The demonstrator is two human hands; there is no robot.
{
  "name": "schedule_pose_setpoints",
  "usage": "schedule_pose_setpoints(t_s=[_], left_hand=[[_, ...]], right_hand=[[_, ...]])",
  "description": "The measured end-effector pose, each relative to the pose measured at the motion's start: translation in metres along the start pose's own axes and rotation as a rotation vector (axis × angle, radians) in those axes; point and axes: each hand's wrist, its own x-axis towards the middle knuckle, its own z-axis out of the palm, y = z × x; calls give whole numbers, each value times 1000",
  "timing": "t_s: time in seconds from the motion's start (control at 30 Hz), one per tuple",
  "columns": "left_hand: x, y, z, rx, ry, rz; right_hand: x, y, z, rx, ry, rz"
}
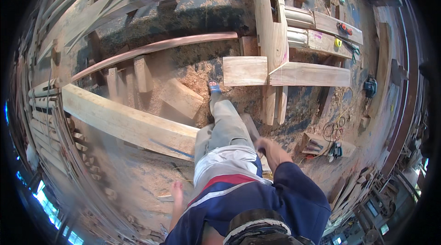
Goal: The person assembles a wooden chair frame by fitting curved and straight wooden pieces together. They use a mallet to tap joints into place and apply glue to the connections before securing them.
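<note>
My left hand (177, 189) hangs beside my left hip, fingers loosely extended, with nothing seen in it. To its upper left lies a long, thick timber beam (128, 116), whose near end reaches my leg. Close to my right thigh, my right hand (262, 144) is closed. A blurred grey-brown length (250, 128) extends forward from it; its kind cannot be made out. Ahead of me, a short board (245, 71) and a longer, angled-end board (310, 74) lie across a big post (271, 29) with a slot cut in it.
A thin curved strip (156, 50) runs across the left. Wood shavings (195, 82) and a loose block (181, 99) surround my foot. Right of me are a power tool (370, 86), another power tool (336, 150), a coiled cord (331, 130) and a yellow tape measure (338, 43). Stacked timber lines both sides.
</note>
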Motion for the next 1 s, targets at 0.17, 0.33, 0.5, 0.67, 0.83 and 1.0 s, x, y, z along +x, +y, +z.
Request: schedule_pose_setpoints(t_s=[0.17, 0.33, 0.5, 0.67, 0.83, 1.0], left_hand=[[10, 63, -34, 76, -31, 73], [29, 136, -46, 290, -55, 170], [50, 146, -55, 294, -80, 264], [43, 118, -58, 302, -136, 260], [14, 89, -71, 406, -110, 254], [24, 93, -85, 440, -122, 334]], right_hand=[[-1, -71, -106, 60, 388, 118], [-50, -65, -44, 206, 458, 292], [-61, -39, 47, 327, 310, 215], [-25, -14, 127, 425, 211, 235], [37, -37, 112, 502, 150, 117], [67, -109, -30, 328, 401, -77]])
